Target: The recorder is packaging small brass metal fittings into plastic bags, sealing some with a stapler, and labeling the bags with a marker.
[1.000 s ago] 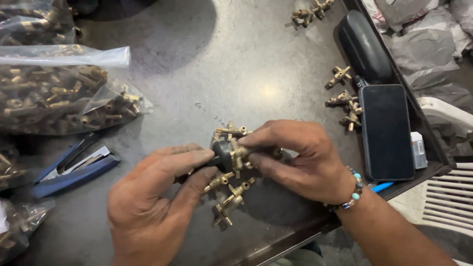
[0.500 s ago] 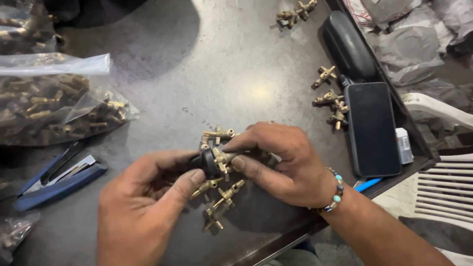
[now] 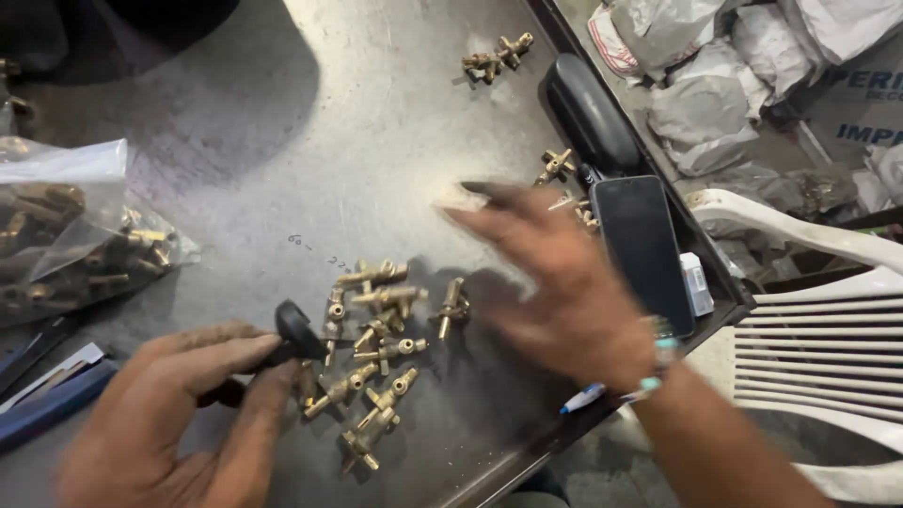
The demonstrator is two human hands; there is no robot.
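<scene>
Left hand (image 3: pixel 174 414) is pinching a black round knob (image 3: pixel 295 329) between thumb and fingers, low on the grey metal table (image 3: pixel 282 150). Brass valve fittings (image 3: pixel 376 329) are lying in a loose cluster just right of the knob. Right hand (image 3: pixel 555 273) is hovering blurred above the table, fingers spread, holding nothing, near the black phone (image 3: pixel 644 249).

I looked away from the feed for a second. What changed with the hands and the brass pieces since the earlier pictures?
The right hand let go of the black knob and swung away toward the phone, blurred and empty. The left hand alone keeps the knob. The brass fittings formerly bunched between both hands now lie spread on the metal table. The bag of fittings and phone stay put.
</scene>
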